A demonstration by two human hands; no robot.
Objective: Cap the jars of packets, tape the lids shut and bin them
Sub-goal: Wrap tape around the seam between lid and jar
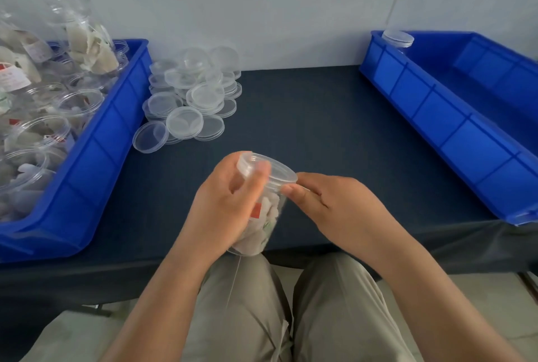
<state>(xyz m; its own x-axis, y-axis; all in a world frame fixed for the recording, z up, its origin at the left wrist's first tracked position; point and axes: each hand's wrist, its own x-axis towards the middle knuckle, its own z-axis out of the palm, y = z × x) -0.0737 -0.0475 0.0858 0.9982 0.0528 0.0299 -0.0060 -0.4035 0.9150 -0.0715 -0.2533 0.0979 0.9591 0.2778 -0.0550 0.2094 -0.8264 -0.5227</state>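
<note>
While clasping tilted jar point(262, 241) in left fingers point(260, 175) and pinching lid point(273, 166) in right fingers point(294, 190), may seat crooked, spilling packets point(269, 207).

The table point(305, 117) is bare mid-way, a wide lane between the lid pile point(189, 99) far left and the right bin point(436, 123). The left bin point(102, 158), heaped with jars point(37, 134), walls that side. The right bin seems mostly open inside, with a capped jar point(397, 38) in its far corner. The left hand point(221, 204), right hand point(334, 204) and held jar point(266, 210) crowd the near middle.
</note>
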